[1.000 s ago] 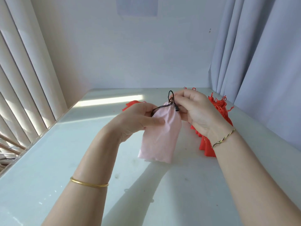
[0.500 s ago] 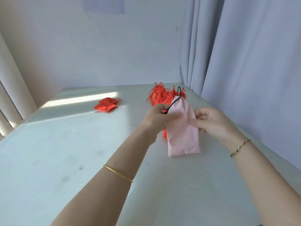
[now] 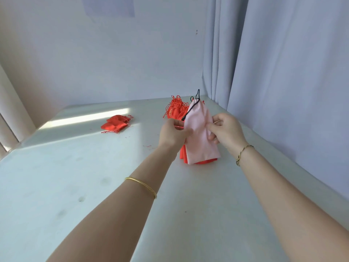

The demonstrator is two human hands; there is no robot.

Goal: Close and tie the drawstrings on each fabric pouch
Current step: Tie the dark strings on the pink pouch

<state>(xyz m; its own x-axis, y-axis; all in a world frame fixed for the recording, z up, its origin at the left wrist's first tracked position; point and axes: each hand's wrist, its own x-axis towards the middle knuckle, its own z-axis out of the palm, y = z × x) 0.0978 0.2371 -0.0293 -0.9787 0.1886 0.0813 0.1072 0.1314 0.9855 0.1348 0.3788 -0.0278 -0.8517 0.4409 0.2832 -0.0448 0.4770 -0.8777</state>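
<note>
Head view: one camera, looking down at both hands.
Pouch: the pale pink fabric pouch is held upright over the white table, right of centre, with red fabric at its foot.
Drawstring: a thin black cord loops up at the pouch's 12 o'clock.
Left hand: at 9 o'clock, fingers curled, gripping the pouch's left edge.
Right hand: at 3 o'clock, pinching the right edge.
Red heap: a pile of red drawstring pouches sits just behind at 11 o'clock.
Red cluster: a few flat red pouches lie well apart at 9 o'clock.
</note>
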